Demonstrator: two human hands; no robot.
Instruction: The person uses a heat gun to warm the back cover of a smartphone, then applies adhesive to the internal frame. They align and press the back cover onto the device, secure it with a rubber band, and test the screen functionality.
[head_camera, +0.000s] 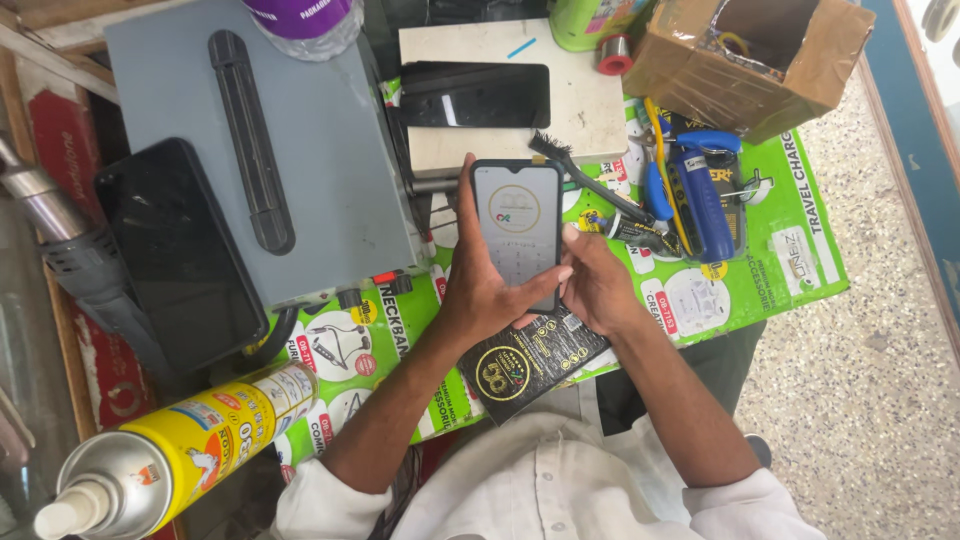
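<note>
Black slab smartphone with lit screen (517, 232) held above the bench (800, 270), left hand (485, 285) wrapped around it, thumb on the glass; right hand (597, 285) steadies its right edge. Risk: a slack grip drops it onto the black-and-gold flat box (520, 365). Open brown cardboard box (750, 60) holds looped wire, mostly shadowed.

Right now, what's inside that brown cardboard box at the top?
The cardboard box lies open. Inside it looks mostly dark, with a loop of yellow wire near the front edge. Anything deeper is hidden in shadow and by the box's flaps.
</note>
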